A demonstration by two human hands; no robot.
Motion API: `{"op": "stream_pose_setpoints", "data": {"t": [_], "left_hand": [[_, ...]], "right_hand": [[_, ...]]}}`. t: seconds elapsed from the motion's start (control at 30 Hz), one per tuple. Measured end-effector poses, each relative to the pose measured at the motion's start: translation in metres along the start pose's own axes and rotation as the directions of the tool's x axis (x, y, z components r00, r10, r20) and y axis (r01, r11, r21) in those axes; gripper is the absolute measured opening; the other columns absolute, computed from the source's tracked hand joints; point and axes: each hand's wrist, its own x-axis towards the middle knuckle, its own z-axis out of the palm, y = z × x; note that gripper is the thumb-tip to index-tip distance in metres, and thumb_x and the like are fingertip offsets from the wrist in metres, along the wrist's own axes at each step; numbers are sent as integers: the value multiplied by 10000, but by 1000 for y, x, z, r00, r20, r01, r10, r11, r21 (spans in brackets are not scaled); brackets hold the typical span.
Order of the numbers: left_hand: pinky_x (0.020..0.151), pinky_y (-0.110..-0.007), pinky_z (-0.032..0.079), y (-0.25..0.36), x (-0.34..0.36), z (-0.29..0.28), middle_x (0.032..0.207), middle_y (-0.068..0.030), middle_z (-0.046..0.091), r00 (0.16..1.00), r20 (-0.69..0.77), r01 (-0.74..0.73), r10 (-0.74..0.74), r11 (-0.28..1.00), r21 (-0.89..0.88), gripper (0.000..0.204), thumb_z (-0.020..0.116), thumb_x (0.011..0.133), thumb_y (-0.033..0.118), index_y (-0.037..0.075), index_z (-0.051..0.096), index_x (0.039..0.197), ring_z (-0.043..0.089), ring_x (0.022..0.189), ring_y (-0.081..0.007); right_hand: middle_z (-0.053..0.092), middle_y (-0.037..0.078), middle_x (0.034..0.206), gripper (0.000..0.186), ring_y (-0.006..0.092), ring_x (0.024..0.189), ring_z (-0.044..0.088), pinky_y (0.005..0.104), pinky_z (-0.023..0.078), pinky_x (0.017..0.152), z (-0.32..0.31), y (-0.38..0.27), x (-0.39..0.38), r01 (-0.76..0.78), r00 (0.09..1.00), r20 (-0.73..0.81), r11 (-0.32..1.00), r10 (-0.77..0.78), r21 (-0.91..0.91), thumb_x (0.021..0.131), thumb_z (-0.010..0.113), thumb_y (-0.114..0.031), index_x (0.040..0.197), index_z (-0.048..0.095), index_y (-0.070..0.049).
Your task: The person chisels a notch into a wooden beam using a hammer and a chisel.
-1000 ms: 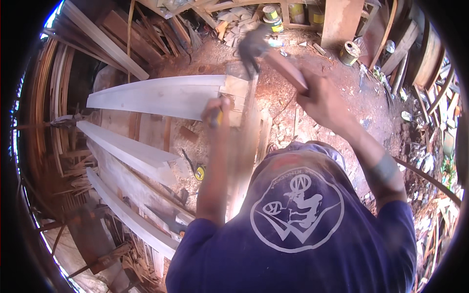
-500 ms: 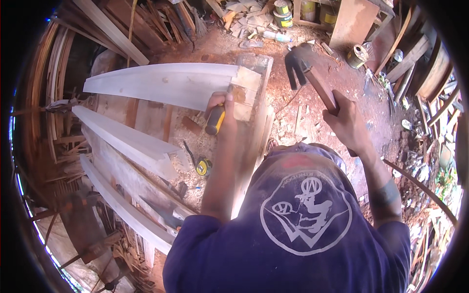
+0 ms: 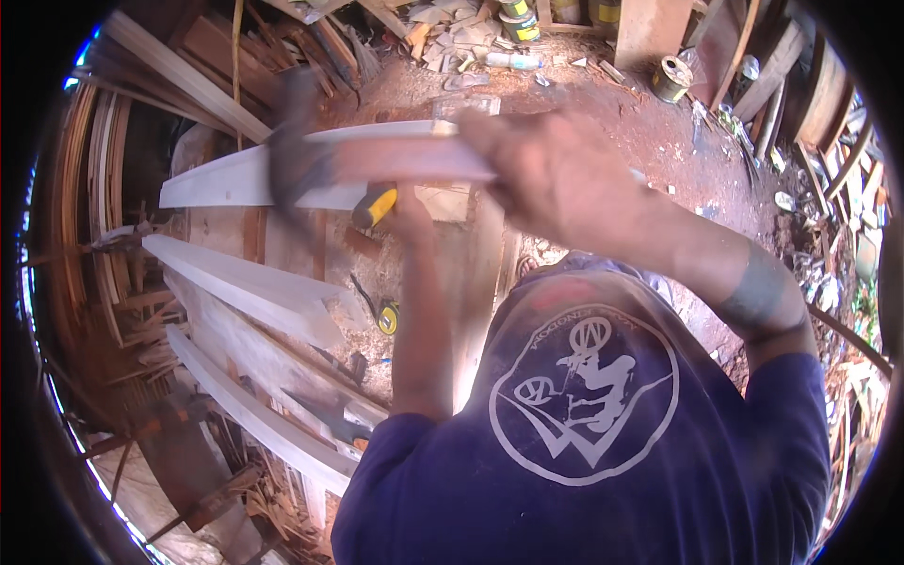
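My right hand (image 3: 565,179) is wrapped round the wooden handle of a claw hammer (image 3: 405,160). The hammer is blurred and crosses in front of my left hand, its dark head out to the left. Partly hidden below it, my left hand (image 3: 411,218) grips a chisel (image 3: 379,207) by its yellow-and-black handle; the blade is out of sight. Both are over the far end of a long pale board (image 3: 221,182) lying on the wooden bench (image 3: 292,231). The hammer and right hand cover much of that board's right end.
Another pale board (image 3: 245,282) lies nearer on the bench, with a yellow tape measure (image 3: 387,318) by its end. A third pale strip (image 3: 250,410) is at the near left. Timber leans at the left; tins (image 3: 671,79) and wood scraps lie beyond on the floor.
My right hand has swung the hammer leftward from the right side, across the bench and over my left hand. The chisel handle in my left hand has shifted left and up and now tilts differently.
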Motion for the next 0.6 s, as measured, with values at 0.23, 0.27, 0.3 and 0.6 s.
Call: {"op": "stream_pose_setpoints", "data": {"t": [0.23,0.27,0.3,0.6], "left_hand": [[828,-352,518,-14,-6,-2,978,-98,668,984,150,100,-98,995,-4,117,639,933,49,-23,613,1022,644,882,-188],[828,-352,518,-10,-3,-1,978,-98,668,985,145,94,-92,996,-7,117,639,933,49,-23,613,1022,644,882,-188],[820,-345,514,-5,-2,1,931,-86,655,989,137,57,-57,998,8,99,646,933,54,-19,605,986,638,867,-186],[897,-382,485,-6,11,4,1058,-98,636,980,194,34,-44,998,54,183,616,922,82,-35,608,1063,605,984,-216]], "right_hand": [[713,165,792,232,308,697,730,422,571,581,31,15,1,182,973,182,961,-144,-208,875,605,-144,1072,601,-22],[715,154,790,227,294,693,732,418,572,579,29,18,8,139,954,298,940,-42,-312,882,600,-144,1071,610,-19],[714,140,767,243,277,679,732,406,575,583,26,19,12,158,959,275,939,-71,-307,880,606,-144,1081,622,-10],[706,123,724,246,298,685,728,413,585,638,23,12,19,237,965,180,923,-188,-303,892,589,-130,1106,613,-11]]}}
